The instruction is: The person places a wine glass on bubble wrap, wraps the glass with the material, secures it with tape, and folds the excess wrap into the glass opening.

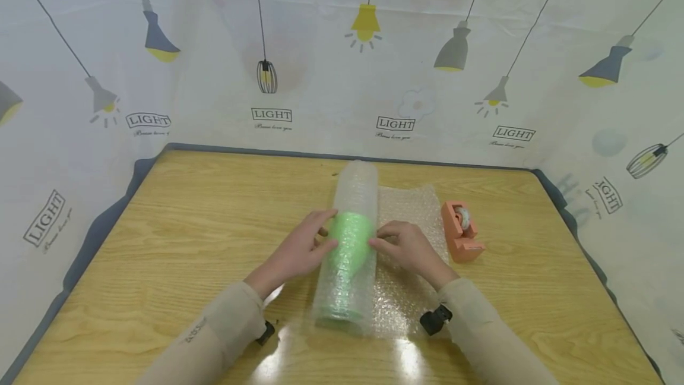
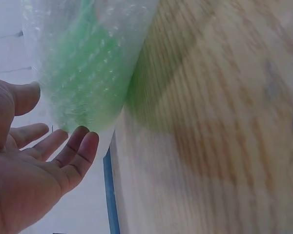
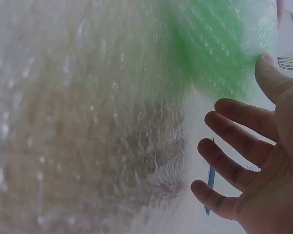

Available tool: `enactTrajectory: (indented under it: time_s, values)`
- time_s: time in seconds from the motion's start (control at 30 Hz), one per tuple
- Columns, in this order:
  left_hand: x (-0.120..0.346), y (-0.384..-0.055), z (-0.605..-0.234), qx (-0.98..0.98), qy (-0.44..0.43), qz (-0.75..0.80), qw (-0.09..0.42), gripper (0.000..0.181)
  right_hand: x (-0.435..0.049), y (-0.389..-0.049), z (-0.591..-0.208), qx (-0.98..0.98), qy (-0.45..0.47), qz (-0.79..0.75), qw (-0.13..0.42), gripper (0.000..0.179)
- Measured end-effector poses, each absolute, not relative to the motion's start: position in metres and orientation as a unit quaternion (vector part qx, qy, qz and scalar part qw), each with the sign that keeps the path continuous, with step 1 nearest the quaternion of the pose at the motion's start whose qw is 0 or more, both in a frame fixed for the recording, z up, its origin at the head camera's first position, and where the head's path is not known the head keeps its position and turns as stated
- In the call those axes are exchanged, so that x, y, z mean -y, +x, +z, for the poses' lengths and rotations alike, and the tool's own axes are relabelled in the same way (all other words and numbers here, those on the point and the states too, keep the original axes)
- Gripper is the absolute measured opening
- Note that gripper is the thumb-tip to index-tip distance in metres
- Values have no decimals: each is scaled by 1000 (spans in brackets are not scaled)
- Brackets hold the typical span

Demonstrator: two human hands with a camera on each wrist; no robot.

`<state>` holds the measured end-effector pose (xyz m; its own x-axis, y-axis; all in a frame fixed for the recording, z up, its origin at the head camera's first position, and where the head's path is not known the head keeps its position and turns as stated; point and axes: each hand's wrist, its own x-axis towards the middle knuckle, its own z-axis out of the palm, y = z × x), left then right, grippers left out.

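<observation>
seemingly bubble-wrapping green object (image 1: 352, 236) | touching wrap (image 1: 342, 296), left hand (image 1: 299, 248), right hand (image 1: 411, 249) unclenched | likely needing rolling toward desk's right edge (image 1: 575, 254)

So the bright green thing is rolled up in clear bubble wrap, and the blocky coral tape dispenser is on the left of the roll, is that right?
Not quite: in the head view, the coral tape dispenser is on the right of the roll. The bright green thing is indeed rolled up in clear bubble wrap.
</observation>
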<state>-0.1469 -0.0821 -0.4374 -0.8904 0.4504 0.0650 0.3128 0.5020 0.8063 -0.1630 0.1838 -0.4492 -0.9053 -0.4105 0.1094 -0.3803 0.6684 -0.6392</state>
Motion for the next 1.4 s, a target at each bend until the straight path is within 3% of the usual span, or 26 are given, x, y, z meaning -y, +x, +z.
enactTrajectory:
  time_s: [0.3, 0.77, 1.4]
  values:
    - [78, -146, -440, -870, 206, 443, 63, 71, -188, -161, -448, -935, -202, -291, 11, 30]
    - [69, -142, -436, -868, 167, 453, 116, 80, -192, -155, -446, -966, -156, -207, 7, 49]
    - [69, -138, -431, -886, 172, 423, 83, 75, -180, -157, -449, -954, -147, -260, 10, 43]
